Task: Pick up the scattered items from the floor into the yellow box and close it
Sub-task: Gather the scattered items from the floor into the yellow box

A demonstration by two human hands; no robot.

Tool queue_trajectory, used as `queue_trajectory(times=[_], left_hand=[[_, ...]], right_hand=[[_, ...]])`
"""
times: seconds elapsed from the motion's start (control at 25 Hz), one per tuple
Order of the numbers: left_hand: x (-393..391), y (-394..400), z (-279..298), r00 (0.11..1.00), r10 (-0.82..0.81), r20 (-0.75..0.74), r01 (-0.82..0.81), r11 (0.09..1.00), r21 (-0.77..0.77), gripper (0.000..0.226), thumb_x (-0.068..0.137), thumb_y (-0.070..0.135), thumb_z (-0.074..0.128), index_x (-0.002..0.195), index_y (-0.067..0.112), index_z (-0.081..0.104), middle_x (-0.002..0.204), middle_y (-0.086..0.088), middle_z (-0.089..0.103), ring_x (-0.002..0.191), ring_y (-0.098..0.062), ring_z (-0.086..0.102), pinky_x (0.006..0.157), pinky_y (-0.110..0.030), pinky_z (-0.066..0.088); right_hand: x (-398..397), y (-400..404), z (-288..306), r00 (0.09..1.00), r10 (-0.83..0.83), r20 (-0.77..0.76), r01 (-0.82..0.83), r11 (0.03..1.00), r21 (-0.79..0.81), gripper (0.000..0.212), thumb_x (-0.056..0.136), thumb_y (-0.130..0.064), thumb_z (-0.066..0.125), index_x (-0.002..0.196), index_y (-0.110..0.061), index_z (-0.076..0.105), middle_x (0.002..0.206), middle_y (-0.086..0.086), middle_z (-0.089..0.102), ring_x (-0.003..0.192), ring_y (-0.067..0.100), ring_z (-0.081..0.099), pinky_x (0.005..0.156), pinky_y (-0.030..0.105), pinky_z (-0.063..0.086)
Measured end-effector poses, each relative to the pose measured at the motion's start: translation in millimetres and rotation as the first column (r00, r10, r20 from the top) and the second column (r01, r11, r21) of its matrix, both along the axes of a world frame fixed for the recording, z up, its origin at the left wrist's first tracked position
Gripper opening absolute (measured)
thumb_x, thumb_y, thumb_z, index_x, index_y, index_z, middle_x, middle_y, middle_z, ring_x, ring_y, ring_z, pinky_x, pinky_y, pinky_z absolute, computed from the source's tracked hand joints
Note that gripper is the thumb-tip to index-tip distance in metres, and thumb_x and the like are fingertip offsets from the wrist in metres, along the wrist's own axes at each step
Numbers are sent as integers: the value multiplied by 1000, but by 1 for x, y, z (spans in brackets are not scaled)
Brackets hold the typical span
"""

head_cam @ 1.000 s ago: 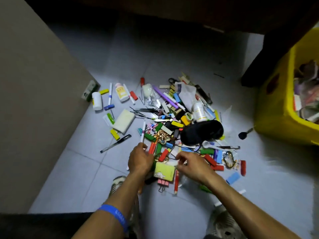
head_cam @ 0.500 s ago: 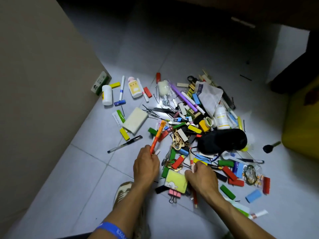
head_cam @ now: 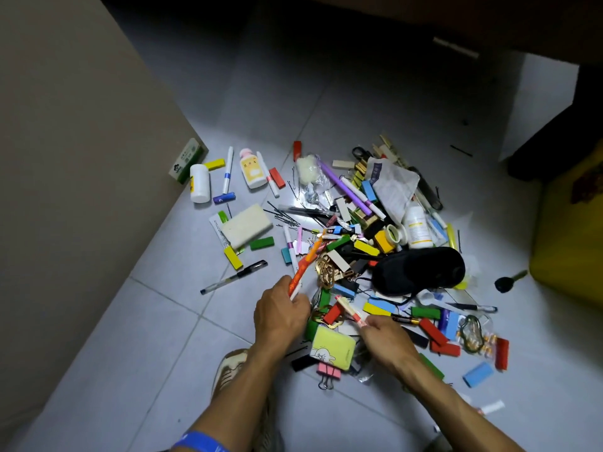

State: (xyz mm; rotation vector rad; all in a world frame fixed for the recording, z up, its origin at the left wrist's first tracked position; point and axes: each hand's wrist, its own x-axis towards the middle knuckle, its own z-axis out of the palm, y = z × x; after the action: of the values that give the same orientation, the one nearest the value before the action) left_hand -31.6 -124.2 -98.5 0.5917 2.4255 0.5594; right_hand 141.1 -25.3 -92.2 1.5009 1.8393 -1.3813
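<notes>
A heap of small items covers the grey tiled floor: coloured blocks, pens, clips, bottles, a black eye mask [head_cam: 419, 270]. My left hand [head_cam: 281, 313] grips an orange pen [head_cam: 305, 265] that points up and away over the heap's near left edge. My right hand [head_cam: 385, 334] pinches a red-and-white pen [head_cam: 350, 309] at the near side of the heap, next to a yellow-green notepad [head_cam: 332, 347]. The yellow box [head_cam: 567, 236] shows only as one side at the right edge.
A beige wall or cabinet [head_cam: 81, 158] rises on the left. Dark furniture [head_cam: 554, 132] stands behind the box. A white bottle [head_cam: 199, 183], a pink-capped bottle [head_cam: 252, 172] and a black pen [head_cam: 233, 277] lie apart at the left. My shoe [head_cam: 230, 370] is below the hands.
My left hand lifted the orange pen from the heap and keeps hold of it. My right hand took a red-and-white pen. The view swung left, pushing the yellow box toward the right edge.
</notes>
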Motion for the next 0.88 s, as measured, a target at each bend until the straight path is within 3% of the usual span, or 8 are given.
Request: queue_trajectory(times=[0.12,0.28,0.44,0.52,0.56,0.68,0.76,0.88], left_hand=[[-16,22,1,986,163,-32,-160,984,80,12,93,35,59,92,25,54,77,8,58,62,-8,55,51,-21,39],[-45,50,-11,973,205,101,-201,978,-57,31,85,35,73,106,24,53,94,0,63,77,-20,61,69,-31,52],[-33,47,-15,972,202,117,-199,979,-38,9,87,27,62,93,23,58,90,-2,69,76,-21,65,67,-33,55],[-20,37,-5,954,251,162,-253,967,-11,16,88,32,55,89,19,64,79,-1,72,67,-19,67,61,-30,52],[-14,31,1,934,283,218,-289,957,-6,20,88,32,53,87,18,66,71,-1,72,63,-18,68,61,-31,54],[-5,28,21,773,427,469,-490,872,15,15,88,20,56,83,9,65,52,-7,63,51,-23,62,56,-35,53],[3,42,39,544,453,706,-639,769,-1,7,89,5,53,92,4,59,51,-11,50,46,-24,54,45,-28,46],[26,69,67,396,292,870,-639,768,33,7,97,6,50,97,11,55,57,-9,46,42,-18,44,41,-22,40]], right_hand=[[-2,-3,5,986,20,-165,-20,1000,0,21,92,-21,55,72,-15,57,69,2,60,64,19,55,59,33,42],[7,10,13,945,224,-238,-159,951,264,8,83,-29,59,80,-29,52,75,-6,61,67,17,56,57,29,40],[20,-15,-7,734,679,-18,-600,660,453,64,78,-63,53,132,-33,38,118,-2,52,100,21,54,69,35,41],[10,-31,-19,655,751,89,-679,533,505,67,80,-55,57,136,-25,35,125,3,45,107,27,52,71,36,42],[4,-34,-22,671,733,110,-669,535,516,65,80,-50,58,135,-22,38,125,4,46,106,28,53,72,37,44],[-7,-13,-10,889,457,-41,-402,819,409,61,71,-56,57,122,-25,51,111,1,60,96,24,59,70,33,41],[0,12,10,961,74,-268,-48,994,103,51,62,-52,63,106,-26,58,95,-3,66,79,14,61,62,29,44],[12,37,50,726,-482,-490,324,869,-374,38,68,-29,73,103,-19,62,74,-6,67,54,4,55,44,19,40]])
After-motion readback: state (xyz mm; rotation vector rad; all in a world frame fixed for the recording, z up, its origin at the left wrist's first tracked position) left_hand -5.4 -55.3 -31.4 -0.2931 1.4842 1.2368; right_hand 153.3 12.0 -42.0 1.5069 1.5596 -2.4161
